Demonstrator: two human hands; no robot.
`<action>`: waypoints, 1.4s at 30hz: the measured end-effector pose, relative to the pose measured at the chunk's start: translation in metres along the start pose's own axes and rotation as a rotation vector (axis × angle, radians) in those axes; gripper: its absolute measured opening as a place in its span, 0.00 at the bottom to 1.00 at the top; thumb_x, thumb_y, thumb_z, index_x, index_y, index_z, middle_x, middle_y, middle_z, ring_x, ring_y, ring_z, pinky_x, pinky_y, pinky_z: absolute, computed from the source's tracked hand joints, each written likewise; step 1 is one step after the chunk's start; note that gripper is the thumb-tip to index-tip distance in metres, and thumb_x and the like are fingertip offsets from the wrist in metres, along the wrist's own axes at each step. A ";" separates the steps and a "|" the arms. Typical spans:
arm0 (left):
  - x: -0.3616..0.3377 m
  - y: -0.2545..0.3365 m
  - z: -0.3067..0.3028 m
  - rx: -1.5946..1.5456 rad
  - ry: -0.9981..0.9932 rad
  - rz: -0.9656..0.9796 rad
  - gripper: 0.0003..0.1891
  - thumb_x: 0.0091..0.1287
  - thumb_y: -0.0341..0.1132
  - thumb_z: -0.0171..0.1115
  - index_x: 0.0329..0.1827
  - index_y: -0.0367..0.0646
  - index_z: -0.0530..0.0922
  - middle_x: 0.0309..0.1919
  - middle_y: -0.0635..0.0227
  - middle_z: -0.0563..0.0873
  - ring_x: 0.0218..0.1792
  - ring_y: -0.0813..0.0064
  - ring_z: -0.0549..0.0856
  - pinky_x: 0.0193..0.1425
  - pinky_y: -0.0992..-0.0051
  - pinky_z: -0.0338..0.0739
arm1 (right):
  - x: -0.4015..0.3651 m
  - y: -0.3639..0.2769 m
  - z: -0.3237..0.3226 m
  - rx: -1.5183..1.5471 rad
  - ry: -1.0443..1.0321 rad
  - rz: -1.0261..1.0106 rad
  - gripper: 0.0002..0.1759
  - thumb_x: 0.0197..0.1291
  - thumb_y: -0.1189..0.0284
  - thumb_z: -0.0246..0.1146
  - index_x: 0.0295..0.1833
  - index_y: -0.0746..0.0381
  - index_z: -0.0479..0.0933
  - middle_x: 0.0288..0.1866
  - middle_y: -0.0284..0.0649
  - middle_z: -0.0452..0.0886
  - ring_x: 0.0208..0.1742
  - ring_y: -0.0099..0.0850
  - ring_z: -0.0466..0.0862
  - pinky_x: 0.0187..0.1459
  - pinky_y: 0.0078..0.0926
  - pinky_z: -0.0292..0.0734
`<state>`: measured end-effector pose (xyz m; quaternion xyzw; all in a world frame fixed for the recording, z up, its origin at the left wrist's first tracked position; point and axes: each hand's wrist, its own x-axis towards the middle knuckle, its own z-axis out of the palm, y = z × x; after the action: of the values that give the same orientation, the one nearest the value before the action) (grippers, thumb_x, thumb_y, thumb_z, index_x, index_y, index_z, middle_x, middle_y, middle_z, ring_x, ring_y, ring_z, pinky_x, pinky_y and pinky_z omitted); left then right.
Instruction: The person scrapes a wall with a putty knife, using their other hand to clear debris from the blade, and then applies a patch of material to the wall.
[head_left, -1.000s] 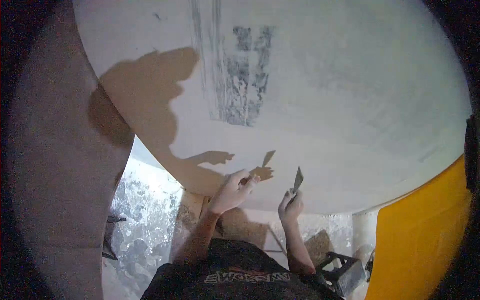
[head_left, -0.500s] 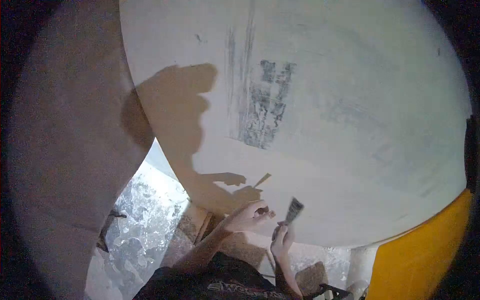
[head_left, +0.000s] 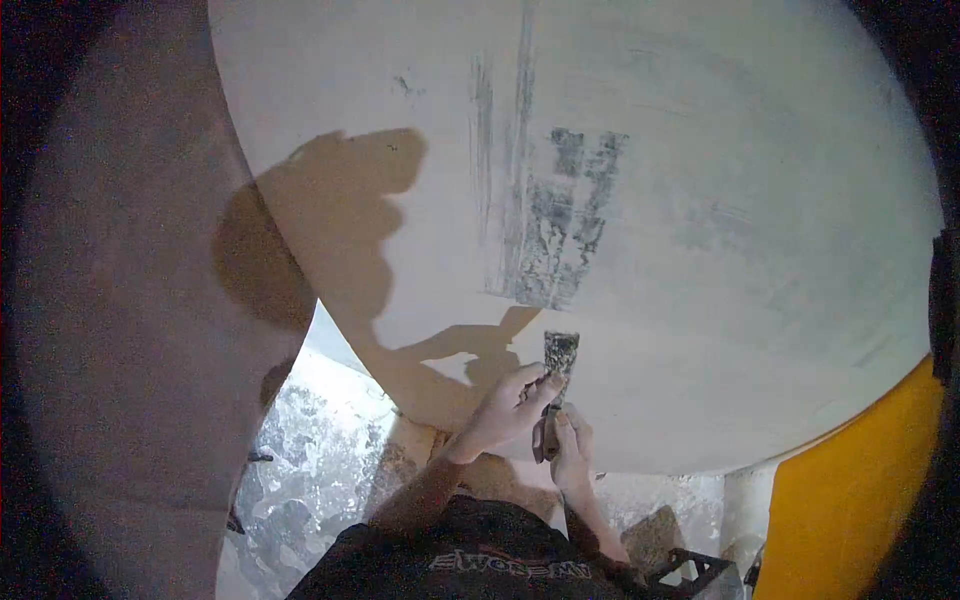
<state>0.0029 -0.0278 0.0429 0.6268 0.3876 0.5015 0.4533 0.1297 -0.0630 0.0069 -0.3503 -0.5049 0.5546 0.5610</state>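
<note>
A putty knife (head_left: 562, 347) points upward in front of my chest, its flared blade dark and speckled with pale residue. My right hand (head_left: 571, 447) is closed around its handle below. Against the lower part of the blade, the curled fingers of my left hand (head_left: 512, 405) press in a pinch. Just beyond the blade tip rises a large, pale curved panel (head_left: 700, 330), with a dark scraped patch (head_left: 560, 220) and dark vertical streaks above my hands. A gap between blade and panel is hard to judge.
A brownish curved surface (head_left: 120, 300) stands on the left, with mottled bright floor (head_left: 320, 450) below it. An orange panel (head_left: 850, 480) is at the lower right, near a black frame-like object (head_left: 695, 575). My shadow falls across the pale panel.
My left hand has moved right and closed on the putty knife near its blade. The knife has shifted up and left and turned more upright. The view has shifted slightly.
</note>
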 end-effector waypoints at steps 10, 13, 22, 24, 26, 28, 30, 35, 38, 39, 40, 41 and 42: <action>0.042 0.028 -0.028 0.103 0.039 0.063 0.16 0.68 0.42 0.57 0.25 0.41 0.76 0.15 0.80 0.70 0.19 0.91 0.67 0.21 0.82 0.61 | 0.026 -0.011 0.031 -0.176 0.181 -0.128 0.18 0.68 0.61 0.51 0.47 0.68 0.69 0.19 0.29 0.67 0.16 0.13 0.62 0.18 0.14 0.59; 0.046 0.037 -0.036 0.066 -0.036 -0.025 0.14 0.67 0.42 0.58 0.29 0.41 0.76 0.18 0.80 0.73 0.21 0.91 0.69 0.23 0.83 0.63 | 0.026 -0.011 0.034 -0.172 0.297 -0.166 0.15 0.66 0.67 0.53 0.51 0.68 0.69 0.27 0.32 0.73 0.20 0.14 0.65 0.21 0.14 0.61; 0.053 0.014 -0.025 -0.049 -0.001 0.235 0.16 0.64 0.36 0.63 0.48 0.37 0.71 0.34 0.72 0.78 0.27 0.89 0.72 0.28 0.85 0.66 | 0.042 -0.010 0.021 -0.250 0.341 -0.366 0.14 0.64 0.73 0.54 0.52 0.69 0.68 0.34 0.40 0.77 0.27 0.18 0.72 0.27 0.16 0.65; 0.047 0.017 -0.027 -0.050 0.014 0.196 0.15 0.63 0.35 0.63 0.48 0.38 0.71 0.34 0.73 0.79 0.31 0.87 0.74 0.33 0.83 0.68 | 0.044 -0.008 0.016 -0.297 0.350 -0.409 0.13 0.65 0.72 0.54 0.52 0.67 0.68 0.29 0.39 0.77 0.16 0.13 0.66 0.16 0.13 0.58; 0.046 0.017 -0.036 -0.045 0.033 0.161 0.15 0.62 0.33 0.63 0.48 0.38 0.71 0.34 0.74 0.79 0.35 0.86 0.75 0.37 0.82 0.69 | 0.043 -0.006 0.011 -0.271 0.333 -0.403 0.13 0.65 0.72 0.54 0.51 0.68 0.68 0.30 0.39 0.77 0.16 0.13 0.66 0.16 0.13 0.58; 0.046 0.018 -0.047 0.077 -0.055 0.155 0.14 0.63 0.37 0.63 0.47 0.39 0.73 0.36 0.69 0.83 0.25 0.87 0.73 0.29 0.83 0.67 | 0.045 -0.009 0.011 -0.244 0.330 -0.377 0.14 0.65 0.71 0.54 0.51 0.69 0.69 0.29 0.40 0.77 0.16 0.13 0.66 0.16 0.13 0.58; 0.049 0.027 -0.045 0.112 -0.022 0.136 0.12 0.63 0.35 0.62 0.45 0.39 0.74 0.33 0.70 0.81 0.29 0.87 0.74 0.33 0.82 0.68 | 0.047 -0.008 0.008 -0.216 0.316 -0.353 0.14 0.65 0.71 0.54 0.51 0.69 0.70 0.29 0.40 0.78 0.15 0.13 0.65 0.16 0.12 0.58; 0.055 0.024 -0.024 0.105 0.149 0.075 0.08 0.66 0.34 0.59 0.41 0.38 0.75 0.27 0.75 0.77 0.29 0.88 0.73 0.33 0.83 0.67 | 0.051 -0.001 -0.010 -0.451 0.269 -0.484 0.11 0.64 0.76 0.55 0.50 0.70 0.71 0.27 0.43 0.79 0.14 0.14 0.66 0.15 0.12 0.58; 0.058 0.029 -0.016 -0.050 0.160 -0.095 0.09 0.67 0.36 0.58 0.38 0.38 0.76 0.23 0.78 0.74 0.26 0.89 0.71 0.29 0.84 0.66 | 0.053 -0.002 -0.006 -0.303 0.275 -0.471 0.10 0.63 0.77 0.56 0.48 0.70 0.72 0.28 0.45 0.79 0.14 0.15 0.67 0.15 0.13 0.60; 0.060 0.031 -0.015 -0.029 0.184 -0.056 0.09 0.67 0.36 0.57 0.36 0.39 0.76 0.21 0.79 0.73 0.24 0.89 0.70 0.28 0.84 0.65 | 0.053 0.000 -0.004 -0.299 0.265 -0.475 0.10 0.63 0.77 0.56 0.48 0.70 0.72 0.28 0.45 0.79 0.14 0.15 0.67 0.15 0.13 0.60; 0.062 0.032 -0.015 -0.009 0.208 -0.014 0.10 0.68 0.37 0.57 0.33 0.39 0.76 0.20 0.80 0.73 0.23 0.90 0.70 0.26 0.84 0.64 | 0.053 0.002 -0.003 -0.271 0.298 -0.473 0.09 0.62 0.77 0.57 0.47 0.69 0.72 0.27 0.46 0.80 0.14 0.15 0.67 0.15 0.13 0.61; 0.062 0.031 -0.016 -0.007 0.216 -0.003 0.10 0.68 0.37 0.57 0.33 0.39 0.76 0.20 0.80 0.73 0.23 0.90 0.70 0.26 0.84 0.64 | 0.054 0.003 -0.002 -0.244 0.332 -0.475 0.09 0.62 0.77 0.57 0.46 0.69 0.72 0.27 0.46 0.80 0.14 0.15 0.68 0.15 0.13 0.61; 0.061 0.028 -0.015 -0.001 0.208 -0.043 0.11 0.68 0.37 0.56 0.31 0.39 0.76 0.19 0.80 0.72 0.23 0.90 0.69 0.25 0.84 0.64 | 0.055 0.004 -0.003 -0.243 0.323 -0.490 0.09 0.62 0.77 0.57 0.46 0.69 0.72 0.27 0.46 0.80 0.14 0.15 0.68 0.15 0.13 0.61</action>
<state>0.0008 0.0247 0.0883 0.5626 0.4455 0.5542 0.4218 0.1247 -0.0085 0.0117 -0.3662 -0.5414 0.2757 0.7048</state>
